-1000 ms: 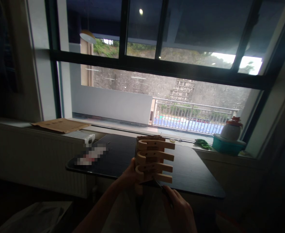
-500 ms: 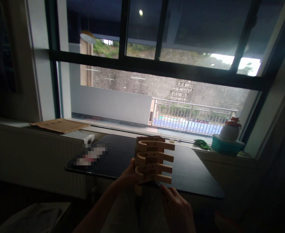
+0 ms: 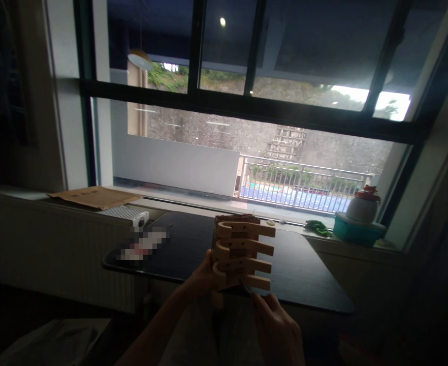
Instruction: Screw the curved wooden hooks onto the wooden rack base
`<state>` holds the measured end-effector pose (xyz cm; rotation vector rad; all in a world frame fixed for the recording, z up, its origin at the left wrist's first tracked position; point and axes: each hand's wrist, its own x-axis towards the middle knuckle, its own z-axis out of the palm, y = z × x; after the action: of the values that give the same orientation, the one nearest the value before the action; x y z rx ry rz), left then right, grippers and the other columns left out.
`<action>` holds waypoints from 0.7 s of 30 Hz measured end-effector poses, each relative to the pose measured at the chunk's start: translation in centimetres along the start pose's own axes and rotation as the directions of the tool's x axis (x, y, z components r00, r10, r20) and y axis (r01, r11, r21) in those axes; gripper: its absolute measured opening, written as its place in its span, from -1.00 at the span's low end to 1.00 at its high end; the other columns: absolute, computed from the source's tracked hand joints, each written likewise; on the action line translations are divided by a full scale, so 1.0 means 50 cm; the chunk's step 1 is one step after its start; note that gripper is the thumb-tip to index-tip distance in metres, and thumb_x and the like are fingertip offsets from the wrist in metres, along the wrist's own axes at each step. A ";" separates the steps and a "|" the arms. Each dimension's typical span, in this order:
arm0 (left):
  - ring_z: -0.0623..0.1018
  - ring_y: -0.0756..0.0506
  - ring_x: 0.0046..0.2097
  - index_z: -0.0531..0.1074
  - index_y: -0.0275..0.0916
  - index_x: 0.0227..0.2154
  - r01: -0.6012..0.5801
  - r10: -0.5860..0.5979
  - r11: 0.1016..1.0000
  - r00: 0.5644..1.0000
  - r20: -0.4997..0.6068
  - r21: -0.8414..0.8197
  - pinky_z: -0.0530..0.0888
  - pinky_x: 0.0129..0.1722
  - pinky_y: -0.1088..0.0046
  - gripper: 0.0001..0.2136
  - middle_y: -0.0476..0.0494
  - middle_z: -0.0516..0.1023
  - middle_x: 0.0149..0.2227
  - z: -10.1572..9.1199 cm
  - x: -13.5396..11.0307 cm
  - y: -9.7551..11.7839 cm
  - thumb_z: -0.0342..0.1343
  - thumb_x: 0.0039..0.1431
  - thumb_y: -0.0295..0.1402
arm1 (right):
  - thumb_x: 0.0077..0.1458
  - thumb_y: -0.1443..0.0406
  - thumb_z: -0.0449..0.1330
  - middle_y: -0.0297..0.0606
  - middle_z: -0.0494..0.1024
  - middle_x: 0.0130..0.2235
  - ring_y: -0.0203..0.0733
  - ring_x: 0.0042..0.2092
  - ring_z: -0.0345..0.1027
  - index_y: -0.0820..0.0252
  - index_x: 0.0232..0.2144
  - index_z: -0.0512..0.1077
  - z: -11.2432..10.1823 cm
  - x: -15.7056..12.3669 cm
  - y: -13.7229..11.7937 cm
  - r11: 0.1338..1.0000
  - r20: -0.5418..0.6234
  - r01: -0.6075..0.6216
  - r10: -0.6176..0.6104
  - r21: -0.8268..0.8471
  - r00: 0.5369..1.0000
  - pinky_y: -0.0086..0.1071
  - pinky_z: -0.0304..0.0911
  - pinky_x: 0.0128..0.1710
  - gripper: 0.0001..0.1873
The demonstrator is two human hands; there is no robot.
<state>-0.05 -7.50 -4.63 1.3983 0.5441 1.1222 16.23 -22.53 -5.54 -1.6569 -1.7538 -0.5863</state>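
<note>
Right now, I look through the head camera and see a wooden piece [image 3: 236,250] standing up between me and the window [image 3: 224,103]. It is at the near edge of a dark table [image 3: 304,277], a bit right of the middle. I cannot tell if it rests on the table or is held up in front of it. It has four pale hooks [image 3: 262,247], one above the other, on a red-brown back. Their round ends curl on the left and their straight ends poke out to the right.

My left hand [image 3: 204,276] grasps the low left side of the wooden piece. Most of its fingers are hidden behind the wood. My right hand [image 3: 279,323] is lower and nearer, with its fingers curled around a thin tool [image 3: 247,290]. The tip of the tool goes up to the lowest hook. It is too dark for me to tell what kind of tool it is.

On the left of the table lies a flat thing [image 3: 145,244] that is all blurry squares. Past it, a brown paper envelope [image 3: 98,196] lies on the ledge over a white radiator [image 3: 75,249]. On the far right, a green cloth [image 3: 318,227] is on the windowsill, beside a teal box [image 3: 357,231]. A pale bottle [image 3: 362,207] with a red-orange top sits on that box. Outside, I can see a metal railing [image 3: 304,166].
</note>
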 end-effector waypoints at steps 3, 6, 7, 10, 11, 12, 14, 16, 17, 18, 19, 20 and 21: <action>0.52 -0.26 -0.13 0.32 -0.20 -0.12 0.011 -0.011 1.000 1.000 0.013 -0.012 0.48 -0.17 0.24 -0.34 -0.12 0.54 -0.20 0.001 0.000 0.002 0.45 -0.39 -0.43 | 0.13 0.40 -0.10 -0.32 0.49 -0.36 -0.32 -0.49 0.41 0.00 -0.19 0.44 -0.003 0.001 0.000 1.000 0.021 -0.001 0.001 0.002 1.000 -0.54 0.12 -0.62 -0.64; 0.52 -0.25 -0.14 0.33 -0.21 -0.14 0.015 -0.015 1.000 1.000 0.008 -0.010 0.48 -0.18 0.25 -0.36 -0.10 0.54 -0.22 -0.001 0.000 0.001 0.44 -0.40 -0.45 | 0.14 0.38 -0.09 -0.33 0.52 -0.32 -0.32 -0.48 0.43 -0.01 -0.20 0.45 0.001 0.001 0.004 0.997 0.022 -0.059 0.058 0.040 0.998 -0.54 0.15 -0.61 -0.65; 0.52 -0.24 -0.15 0.33 -0.21 -0.16 0.014 -0.014 1.000 1.000 0.004 -0.007 0.48 -0.19 0.26 -0.36 -0.09 0.54 -0.23 -0.001 0.000 0.000 0.45 -0.41 -0.46 | 0.14 0.36 -0.08 -0.33 0.54 -0.31 -0.31 -0.46 0.44 -0.01 -0.21 0.45 0.003 0.001 0.005 0.994 0.024 -0.084 0.083 0.064 0.996 -0.54 0.17 -0.59 -0.66; 0.53 -0.23 -0.18 0.34 -0.21 -0.20 0.009 -0.009 1.000 1.000 -0.012 0.006 0.49 -0.22 0.28 -0.38 -0.06 0.54 -0.27 -0.003 0.001 -0.001 0.45 -0.44 -0.47 | 0.17 0.31 -0.06 -0.34 0.58 -0.31 -0.25 -0.41 0.48 0.00 -0.25 0.47 0.005 0.004 0.007 0.974 0.097 -0.136 0.120 0.182 0.988 -0.51 0.24 -0.51 -0.71; 0.53 -0.22 -0.19 0.34 -0.21 -0.20 0.007 -0.006 1.000 1.000 -0.015 0.011 0.48 -0.23 0.29 -0.38 -0.05 0.54 -0.28 -0.004 0.001 -0.002 0.45 -0.45 -0.47 | 0.18 0.29 -0.06 -0.34 0.59 -0.33 -0.23 -0.39 0.49 0.01 -0.27 0.47 0.006 0.004 0.006 0.962 0.130 -0.159 0.132 0.222 0.983 -0.50 0.25 -0.48 -0.71; 0.53 -0.22 -0.19 0.34 -0.21 -0.21 0.003 -0.003 1.000 1.000 -0.019 0.015 0.48 -0.22 0.29 -0.38 -0.05 0.54 -0.28 -0.004 0.001 -0.002 0.45 -0.45 -0.47 | 0.20 0.27 -0.06 -0.34 0.59 -0.35 -0.21 -0.38 0.49 0.02 -0.29 0.47 0.006 0.005 0.005 0.949 0.157 -0.184 0.147 0.257 0.977 -0.49 0.26 -0.45 -0.71; 0.52 -0.21 -0.18 0.35 -0.21 -0.21 -0.001 0.001 1.000 1.000 -0.025 0.022 0.47 -0.20 0.30 -0.39 -0.05 0.53 -0.27 -0.005 0.000 -0.001 0.45 -0.44 -0.48 | 0.20 0.26 -0.07 -0.34 0.59 -0.38 -0.18 -0.37 0.49 0.03 -0.29 0.46 0.007 0.005 0.000 0.919 0.175 -0.243 0.196 0.309 0.965 -0.46 0.27 -0.43 -0.71; 0.52 -0.21 -0.18 0.35 -0.21 -0.20 0.001 0.000 1.000 1.000 -0.029 0.025 0.47 -0.20 0.30 -0.40 -0.05 0.54 -0.28 -0.005 -0.001 0.000 0.45 -0.43 -0.48 | 0.16 0.30 -0.04 -0.34 0.58 -0.39 -0.17 -0.38 0.48 0.04 -0.24 0.43 0.009 0.005 -0.006 0.893 0.167 -0.285 0.240 0.348 0.956 -0.45 0.26 -0.45 -0.75; 0.53 -0.22 -0.18 0.35 -0.22 -0.20 0.005 -0.004 1.000 1.000 -0.029 0.022 0.48 -0.21 0.30 -0.40 -0.05 0.54 -0.28 -0.005 -0.002 0.001 0.45 -0.41 -0.47 | 0.13 0.33 -0.02 -0.34 0.58 -0.38 -0.18 -0.38 0.48 0.05 -0.22 0.42 0.010 0.006 -0.009 0.881 0.160 -0.292 0.249 0.373 0.955 -0.45 0.27 -0.44 -0.76; 0.53 -0.22 -0.18 0.35 -0.22 -0.19 0.009 -0.008 1.000 1.000 -0.029 0.018 0.48 -0.21 0.30 -0.41 -0.06 0.54 -0.28 -0.005 -0.003 0.001 0.44 -0.40 -0.46 | 0.09 0.36 0.00 -0.33 0.57 -0.35 -0.18 -0.36 0.48 0.07 -0.21 0.40 0.010 0.007 -0.012 0.868 0.150 -0.291 0.251 0.402 0.956 -0.45 0.28 -0.42 -0.75; 0.53 -0.22 -0.17 0.35 -0.22 -0.19 0.012 -0.011 1.000 0.999 -0.030 0.013 0.49 -0.20 0.30 -0.41 -0.06 0.54 -0.27 -0.005 -0.003 0.002 0.44 -0.39 -0.45 | 0.05 0.39 0.02 -0.32 0.57 -0.33 -0.19 -0.33 0.47 0.09 -0.20 0.40 0.010 0.008 -0.014 0.856 0.140 -0.279 0.241 0.436 0.960 -0.46 0.30 -0.39 -0.73; 0.53 -0.22 -0.17 0.35 -0.22 -0.19 0.013 -0.013 1.000 0.999 -0.032 0.007 0.49 -0.19 0.30 -0.41 -0.07 0.54 -0.26 -0.004 -0.004 0.002 0.44 -0.39 -0.45 | 0.02 0.41 0.02 -0.30 0.56 -0.30 -0.20 -0.30 0.47 0.11 -0.20 0.40 0.008 0.011 -0.014 0.844 0.130 -0.259 0.224 0.469 0.966 -0.46 0.31 -0.35 -0.72; 0.53 -0.23 -0.16 0.36 -0.23 -0.19 0.014 -0.014 1.000 0.999 -0.034 0.001 0.49 -0.18 0.30 -0.41 -0.07 0.55 -0.26 -0.004 -0.004 0.002 0.45 -0.39 -0.45 | 0.01 0.42 0.03 -0.28 0.55 -0.27 -0.20 -0.27 0.47 0.13 -0.21 0.41 0.006 0.014 -0.014 0.834 0.118 -0.233 0.201 0.499 0.972 -0.47 0.32 -0.31 -0.71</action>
<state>-0.33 -7.59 -4.62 1.3767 0.5777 1.1363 15.49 -21.90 -5.17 -1.4665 -1.5528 0.0458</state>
